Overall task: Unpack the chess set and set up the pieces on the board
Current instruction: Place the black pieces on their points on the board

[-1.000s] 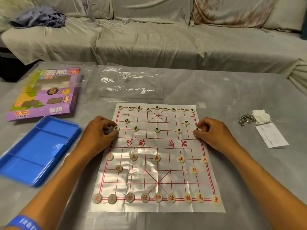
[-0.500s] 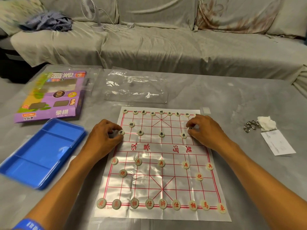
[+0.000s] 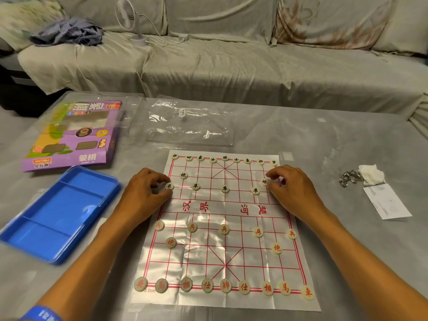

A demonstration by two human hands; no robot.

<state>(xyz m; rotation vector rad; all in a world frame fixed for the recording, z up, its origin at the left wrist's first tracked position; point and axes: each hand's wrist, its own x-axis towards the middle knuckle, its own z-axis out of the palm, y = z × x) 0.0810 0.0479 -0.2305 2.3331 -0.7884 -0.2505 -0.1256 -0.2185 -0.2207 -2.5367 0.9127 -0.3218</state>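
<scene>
On the board (image 3: 225,246) on the table (image 3: 324,140), left hand (image 3: 144,193) fingers (image 3: 162,178) pinch a black piece (image 3: 169,186); right hand (image 3: 291,188) fingers (image 3: 272,174) pinch another piece (image 3: 264,181).

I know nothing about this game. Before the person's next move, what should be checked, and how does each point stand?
1. Left hand pinches the far-left black soldier: ok.
2. Right hand pinches the black cannon: ok.
3. Fifth black soldier, far right: cannot tell, that spot is hidden under the hand.
4. Red back row holds nine pieces: ok.
5. Blue tray holds no leftover pieces: ok.
</scene>
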